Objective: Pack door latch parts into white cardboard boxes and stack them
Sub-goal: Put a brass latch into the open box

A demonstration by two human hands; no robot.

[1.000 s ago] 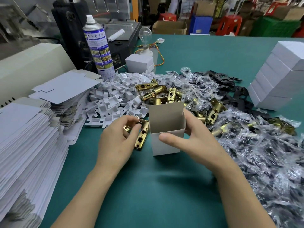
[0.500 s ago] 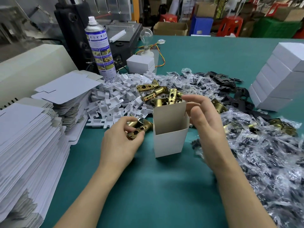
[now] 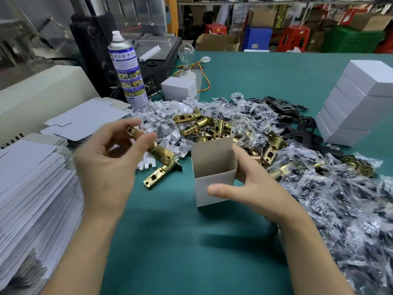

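An open white cardboard box [image 3: 214, 184] stands upright on the green table, its top flap raised. My right hand [image 3: 251, 188] grips it, thumb across the front and fingers behind the right side. My left hand [image 3: 106, 165] is lifted to the left of the box and pinches a brass door latch [image 3: 157, 151] by its upper end; the latch slants down toward the box. Another brass latch [image 3: 158, 176] lies on the table under it. More brass latches [image 3: 197, 124] are heaped behind the box.
Flat white box blanks [image 3: 32, 188] are stacked at the left, white plastic parts [image 3: 161, 118] behind. Bagged screws [image 3: 340, 199] and black plates [image 3: 293, 116] spread to the right. Packed white boxes [image 3: 359, 107] are stacked far right. A spray can [image 3: 127, 71] stands at the back.
My left hand has raised a brass latch off the table and tilted it. My right hand came down from the box's top edge and now grips its right side.
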